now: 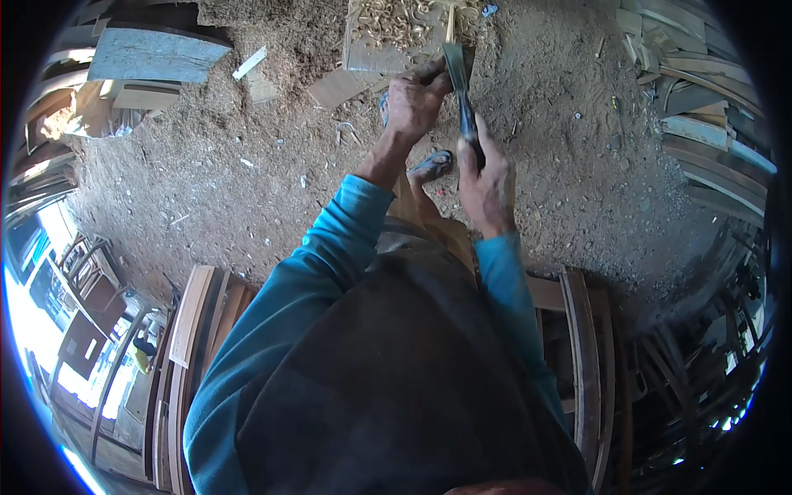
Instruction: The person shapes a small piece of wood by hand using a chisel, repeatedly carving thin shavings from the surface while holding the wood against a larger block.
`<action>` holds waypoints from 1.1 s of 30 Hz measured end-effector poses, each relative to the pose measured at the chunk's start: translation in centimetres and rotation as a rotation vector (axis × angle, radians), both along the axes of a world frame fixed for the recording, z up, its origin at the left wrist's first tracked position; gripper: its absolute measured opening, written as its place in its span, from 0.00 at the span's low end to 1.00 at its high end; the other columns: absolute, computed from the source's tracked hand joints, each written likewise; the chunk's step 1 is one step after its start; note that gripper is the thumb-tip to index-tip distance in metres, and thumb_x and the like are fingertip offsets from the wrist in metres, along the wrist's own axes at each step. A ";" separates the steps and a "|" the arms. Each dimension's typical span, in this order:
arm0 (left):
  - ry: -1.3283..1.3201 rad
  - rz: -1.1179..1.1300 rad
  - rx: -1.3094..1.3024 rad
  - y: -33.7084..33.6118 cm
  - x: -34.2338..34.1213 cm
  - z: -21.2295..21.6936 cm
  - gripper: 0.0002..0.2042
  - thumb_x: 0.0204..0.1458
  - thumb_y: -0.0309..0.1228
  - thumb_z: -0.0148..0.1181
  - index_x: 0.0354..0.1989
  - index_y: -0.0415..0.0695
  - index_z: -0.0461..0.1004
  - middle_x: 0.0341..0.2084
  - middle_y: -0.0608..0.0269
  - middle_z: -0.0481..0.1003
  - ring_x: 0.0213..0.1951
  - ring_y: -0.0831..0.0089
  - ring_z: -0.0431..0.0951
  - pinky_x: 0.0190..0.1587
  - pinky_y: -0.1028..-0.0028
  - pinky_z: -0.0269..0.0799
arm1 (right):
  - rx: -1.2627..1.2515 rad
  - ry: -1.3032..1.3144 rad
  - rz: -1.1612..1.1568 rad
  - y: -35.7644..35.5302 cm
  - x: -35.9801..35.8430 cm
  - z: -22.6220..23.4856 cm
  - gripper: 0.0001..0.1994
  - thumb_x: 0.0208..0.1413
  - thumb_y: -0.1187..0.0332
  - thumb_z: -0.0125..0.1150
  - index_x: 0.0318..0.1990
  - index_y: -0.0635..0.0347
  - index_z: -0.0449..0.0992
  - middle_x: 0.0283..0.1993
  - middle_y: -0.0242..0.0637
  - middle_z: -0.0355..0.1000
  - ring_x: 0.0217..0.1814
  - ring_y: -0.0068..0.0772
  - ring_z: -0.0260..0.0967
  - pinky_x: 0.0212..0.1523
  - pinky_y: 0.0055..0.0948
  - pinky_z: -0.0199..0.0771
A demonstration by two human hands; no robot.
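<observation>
My right hand grips the dark handle of a long-bladed knife, blade pointing up toward a thin pale wooden stick. Closed near the blade's upper end, my left hand holds the lower end of that stick against a flat wooden block. Curly wood shavings lie heaped on the block. Both blue sleeves reach forward from the lower edge. A sandalled foot shows between my hands.
Sawdust-covered dirt ground surrounds me. A grey board lies at upper left, stacked planks at right, and curved wooden pieces beside me at lower left and lower right.
</observation>
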State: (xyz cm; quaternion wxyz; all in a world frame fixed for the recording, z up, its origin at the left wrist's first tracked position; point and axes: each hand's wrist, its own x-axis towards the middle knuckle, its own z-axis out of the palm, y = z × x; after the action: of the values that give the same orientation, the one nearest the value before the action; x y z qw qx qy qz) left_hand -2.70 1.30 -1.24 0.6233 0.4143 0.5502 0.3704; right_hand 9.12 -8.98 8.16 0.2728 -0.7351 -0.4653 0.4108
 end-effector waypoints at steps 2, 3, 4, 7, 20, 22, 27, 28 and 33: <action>0.004 0.010 -0.069 -0.1 0.1 -0.1 0.17 0.60 0.29 0.65 0.56 0.35 0.80 0.40 0.58 0.85 0.42 0.80 0.82 0.46 0.74 0.78 | 0.000 -0.035 0.012 2.2 0.1 -0.3 0.28 0.67 0.57 0.53 0.69 0.63 0.66 0.46 0.61 0.78 0.47 0.63 0.79 0.47 0.51 0.79; 0.003 0.010 -0.097 0.0 0.3 -0.1 0.18 0.60 0.29 0.65 0.56 0.35 0.79 0.40 0.58 0.85 0.42 0.79 0.82 0.46 0.74 0.78 | 0.004 -0.057 0.014 3.5 0.4 -0.8 0.28 0.67 0.57 0.53 0.69 0.63 0.66 0.47 0.62 0.78 0.47 0.63 0.79 0.48 0.52 0.79; -0.035 0.015 -0.093 0.1 0.2 -0.1 0.17 0.60 0.28 0.65 0.56 0.33 0.79 0.40 0.57 0.85 0.41 0.78 0.82 0.46 0.74 0.78 | -0.046 -0.088 0.023 5.1 0.6 -1.7 0.28 0.67 0.57 0.54 0.69 0.64 0.67 0.51 0.64 0.76 0.51 0.64 0.78 0.50 0.52 0.77; -0.014 0.018 -0.117 0.0 0.6 0.3 0.19 0.60 0.27 0.65 0.58 0.32 0.77 0.42 0.56 0.84 0.42 0.76 0.83 0.48 0.75 0.78 | 0.046 -0.076 -0.009 5.0 1.4 -1.9 0.27 0.66 0.58 0.54 0.68 0.63 0.67 0.54 0.65 0.75 0.54 0.64 0.76 0.52 0.52 0.77; 0.045 0.040 -0.147 0.1 1.0 1.9 0.17 0.58 0.27 0.65 0.55 0.32 0.79 0.40 0.59 0.85 0.40 0.78 0.81 0.45 0.75 0.77 | 0.005 -0.214 0.023 6.2 0.9 -1.6 0.27 0.65 0.56 0.55 0.67 0.61 0.69 0.51 0.60 0.78 0.51 0.62 0.78 0.50 0.51 0.78; -0.094 0.053 -0.139 0.1 0.7 0.8 0.16 0.60 0.27 0.64 0.55 0.33 0.79 0.42 0.57 0.84 0.42 0.75 0.82 0.48 0.73 0.78 | 0.027 -0.058 0.015 5.3 1.2 -1.6 0.27 0.66 0.55 0.55 0.68 0.61 0.69 0.52 0.60 0.78 0.52 0.61 0.78 0.51 0.49 0.78; -0.171 0.027 -0.127 0.6 0.6 0.9 0.18 0.63 0.29 0.63 0.59 0.34 0.75 0.44 0.57 0.82 0.43 0.74 0.82 0.50 0.72 0.79 | 0.034 0.017 -0.044 1.5 2.0 -0.5 0.27 0.69 0.57 0.52 0.69 0.63 0.67 0.53 0.57 0.78 0.53 0.58 0.79 0.51 0.48 0.78; -0.148 0.034 -0.138 0.6 0.6 0.6 0.19 0.64 0.29 0.62 0.60 0.34 0.73 0.42 0.58 0.82 0.42 0.74 0.82 0.49 0.73 0.80 | -0.019 -0.006 -0.038 0.9 2.2 0.1 0.27 0.69 0.55 0.52 0.69 0.63 0.66 0.53 0.57 0.77 0.53 0.57 0.79 0.51 0.48 0.78; -0.228 0.048 -0.118 0.3 0.8 0.1 0.19 0.66 0.29 0.58 0.63 0.33 0.71 0.41 0.58 0.82 0.42 0.74 0.82 0.48 0.74 0.80 | -0.009 -0.035 -0.016 -2.1 2.0 0.4 0.27 0.69 0.57 0.53 0.70 0.65 0.65 0.56 0.60 0.76 0.55 0.60 0.77 0.52 0.48 0.79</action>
State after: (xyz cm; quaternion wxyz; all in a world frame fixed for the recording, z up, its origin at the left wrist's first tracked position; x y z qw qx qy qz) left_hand -1.86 1.63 -1.11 0.6959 0.3189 0.5063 0.3970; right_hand 11.15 -11.05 8.53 0.2643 -0.7472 -0.4622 0.3977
